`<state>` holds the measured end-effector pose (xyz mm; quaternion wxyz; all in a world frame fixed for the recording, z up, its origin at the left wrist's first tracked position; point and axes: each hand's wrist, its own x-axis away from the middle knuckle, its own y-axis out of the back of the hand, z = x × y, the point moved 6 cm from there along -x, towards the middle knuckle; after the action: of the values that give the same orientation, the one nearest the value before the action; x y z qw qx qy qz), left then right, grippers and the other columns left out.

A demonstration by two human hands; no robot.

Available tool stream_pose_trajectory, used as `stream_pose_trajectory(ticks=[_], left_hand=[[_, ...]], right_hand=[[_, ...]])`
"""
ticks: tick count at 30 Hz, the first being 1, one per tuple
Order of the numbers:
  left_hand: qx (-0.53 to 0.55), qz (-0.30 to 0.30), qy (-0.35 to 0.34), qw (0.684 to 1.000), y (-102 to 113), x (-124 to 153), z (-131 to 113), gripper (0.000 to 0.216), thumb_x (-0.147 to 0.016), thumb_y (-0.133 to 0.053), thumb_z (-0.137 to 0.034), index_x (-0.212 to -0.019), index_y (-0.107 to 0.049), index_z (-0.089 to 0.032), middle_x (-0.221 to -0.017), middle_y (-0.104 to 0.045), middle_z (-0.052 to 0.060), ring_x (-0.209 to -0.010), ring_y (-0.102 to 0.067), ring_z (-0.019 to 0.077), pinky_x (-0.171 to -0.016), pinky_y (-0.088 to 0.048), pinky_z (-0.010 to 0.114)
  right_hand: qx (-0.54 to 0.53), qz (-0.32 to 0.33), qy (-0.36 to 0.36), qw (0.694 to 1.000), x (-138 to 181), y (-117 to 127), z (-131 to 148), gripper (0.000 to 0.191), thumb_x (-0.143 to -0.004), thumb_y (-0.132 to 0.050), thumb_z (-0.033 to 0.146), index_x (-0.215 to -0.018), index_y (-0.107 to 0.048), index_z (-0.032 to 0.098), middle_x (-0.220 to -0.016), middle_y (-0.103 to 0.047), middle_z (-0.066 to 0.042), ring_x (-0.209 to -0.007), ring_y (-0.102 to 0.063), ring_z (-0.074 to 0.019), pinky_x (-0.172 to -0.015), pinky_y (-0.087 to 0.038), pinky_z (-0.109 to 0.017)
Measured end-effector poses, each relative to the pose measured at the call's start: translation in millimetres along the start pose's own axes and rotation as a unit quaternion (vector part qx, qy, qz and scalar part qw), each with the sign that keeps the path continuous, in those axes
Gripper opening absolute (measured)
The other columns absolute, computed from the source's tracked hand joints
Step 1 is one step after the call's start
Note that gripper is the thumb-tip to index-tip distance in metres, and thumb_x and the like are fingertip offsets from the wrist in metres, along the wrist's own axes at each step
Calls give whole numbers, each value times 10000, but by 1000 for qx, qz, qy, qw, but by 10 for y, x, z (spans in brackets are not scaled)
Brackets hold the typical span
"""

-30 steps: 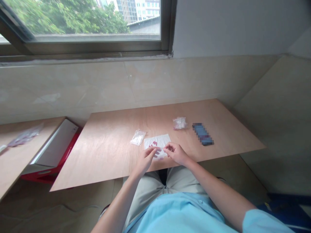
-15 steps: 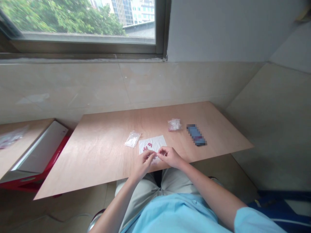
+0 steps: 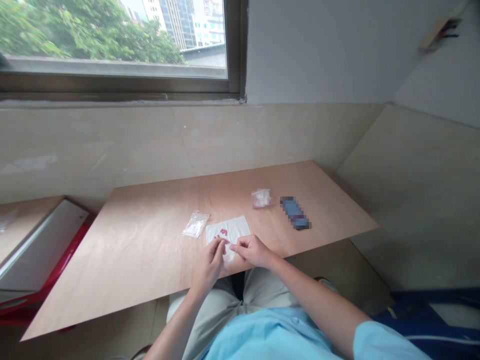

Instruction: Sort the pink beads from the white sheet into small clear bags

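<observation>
Pinch over a white sheet (image 3: 228,229) on a plywood counter (image 3: 150,250)

Seen from the person's head, looking down. The left hand (image 3: 208,265) and right hand (image 3: 252,251) meet low over the near edge of the sheet, fingers curled inward, each grip almost closed. A thin translucent scrap (image 3: 228,258) seems to hang just below them, though the view is too small and soft to say whether either hand has hold of it. Small red pieces (image 3: 222,233) lie clustered on the sheet, just beyond the left hand. A clear plastic bag (image 3: 195,224) lies just left of the sheet. Farther right on the counter rest a second small bag (image 3: 261,198) and a blue, pixel-blurred oblong (image 3: 295,212).
</observation>
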<state>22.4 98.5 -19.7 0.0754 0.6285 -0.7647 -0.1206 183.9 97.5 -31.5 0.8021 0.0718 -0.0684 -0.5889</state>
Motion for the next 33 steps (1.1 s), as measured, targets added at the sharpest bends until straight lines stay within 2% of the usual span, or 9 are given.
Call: stream_pose_trajectory(ticks=[4,10,12,16,18,24,27,29,33], left_hand=[[-23,-11,20,999,-29,63,19,344,-981,-458,-495,-1087,-641,-224,-692,-541,-21,-518,-524,133,-448,-433,225],[-17,-3,2,1000,-19,83,-13,406,-981,-466,-497,-1262,-600,-236,-894,-650,34,-673,-634,159,-588,-528,262],[-7,-6,11,1000,30,73,12,490,-976,-487,-500,-1395,-505,-246,-1004,-654,65,-754,-666,179,-596,-537,269],[-33,-54,-9,998,226,43,4,508,-954,-543,-487,-1392,-495,-234,-1106,-656,100,-938,-666,216,-652,-554,286],[-70,-53,-14,996,298,20,-5,420,-953,-543,-486,-1281,-579,-226,-1092,-673,87,-928,-665,212,-680,-555,298],[-168,-60,-26,984,495,-83,65,333,-955,-511,-482,-1022,-681,-204,-1030,-711,79,-840,-675,209,-692,-549,312],[-192,-86,-32,977,634,-175,176,319,-962,-496,-443,-1048,-681,-199,-1076,-685,86,-884,-678,210,-750,-559,330],[-218,-111,-28,969,747,-264,266,309,-956,-501,-426,-1066,-678,-197,-1120,-658,94,-942,-673,221,-794,-561,347],[-339,-156,-29,927,928,-513,409,392,-902,-586,-429,-1191,-647,-171,-1207,-610,142,-1108,-622,283,-971,-505,422]], right_hand=[[-81,28,-31,996,67,-114,-59,471,-869,-655,592,-649,-558,187,-566,-551,32,-516,-479,-100,-521,-381,-215],[-144,33,-47,988,48,-255,-184,374,-834,-692,548,-827,-582,190,-633,-588,33,-515,-530,-104,-487,-418,-210],[-139,-19,-35,989,-110,-48,-211,373,-821,-693,533,-909,-586,187,-705,-621,18,-520,-539,-102,-467,-417,-208],[-41,-192,-36,980,-569,781,-153,422,-840,-625,515,-1093,-570,181,-700,-616,21,-517,-537,-115,-466,-417,-218],[109,-229,-48,966,-793,1184,-50,354,-875,-579,467,-1069,-605,172,-756,-666,-18,-585,-588,-136,-528,-460,-237],[211,-289,-70,931,-995,1824,0,409,-699,-723,171,-1101,-650,156,-1041,-716,-130,-1044,-638,-290,-878,-480,-348],[271,-323,-51,906,-843,1837,-97,417,-753,-675,201,-1167,-642,161,-1168,-678,-147,-1167,-587,-299,-979,-444,-378],[301,-331,-18,894,-687,1747,-155,378,-801,-640,259,-1165,-645,156,-1160,-676,-145,-1081,-624,-276,-942,-471,-376],[246,-277,11,929,-325,1331,-260,264,-865,-597,345,-1043,-682,169,-1043,-708,-105,-785,-655,-204,-762,-517,-334]])
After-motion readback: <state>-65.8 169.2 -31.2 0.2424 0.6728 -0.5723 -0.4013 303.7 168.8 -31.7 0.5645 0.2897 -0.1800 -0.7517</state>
